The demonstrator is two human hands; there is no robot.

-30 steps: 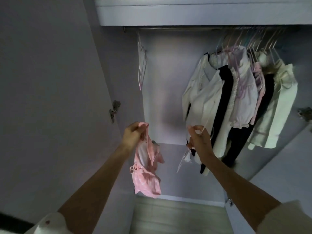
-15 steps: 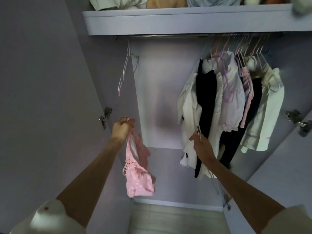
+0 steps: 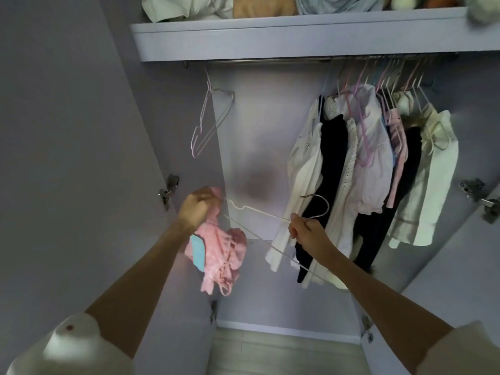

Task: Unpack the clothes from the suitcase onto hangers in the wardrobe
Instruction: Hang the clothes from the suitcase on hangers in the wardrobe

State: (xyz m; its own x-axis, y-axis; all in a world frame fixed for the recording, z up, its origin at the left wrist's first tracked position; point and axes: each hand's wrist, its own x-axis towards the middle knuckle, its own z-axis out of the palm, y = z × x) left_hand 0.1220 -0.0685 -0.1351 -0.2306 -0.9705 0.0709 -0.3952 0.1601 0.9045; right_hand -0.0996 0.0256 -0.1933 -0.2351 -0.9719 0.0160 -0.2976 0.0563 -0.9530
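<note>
The wardrobe [image 3: 257, 158] stood open in front of me, its pale lilac back panel bare in the middle and both doors swung outward, a metal hinge [image 3: 168, 188] showing on the left door. Across the top ran the shelf [image 3: 297, 39], loaded with folded and bundled fabrics in white, tan and blue. Just under it ran the hanging rail [image 3: 257, 62]. On the right half of the rail hung a tight row of clothes [image 3: 365, 171]: white and cream blouses, a black piece, a pale pink one, each on thin pastel hangers, the garments touching one another. Near the left end of the rail a few empty hangers [image 3: 208, 123] dangled together, close beside the wardrobe's left wall. My arms reached up from below, both in short cream sleeves. My left hand [image 3: 196, 208] was curled tight round the top of a small pink garment [image 3: 219, 253], which drooped bunched below my fist in front of the left wall, a light blue tag or patch showing on its left side. My right hand [image 3: 305, 231] pinched a white wire hanger [image 3: 259, 212] at its neck, just below the metal hook, which curved upward in front of the hanging white blouse. The hanger lay tipped sideways between my hands, its far shoulder reaching to my left fist and touching the pink garment there. I could not tell whether the hanger's tip had gone inside the fabric.
</note>
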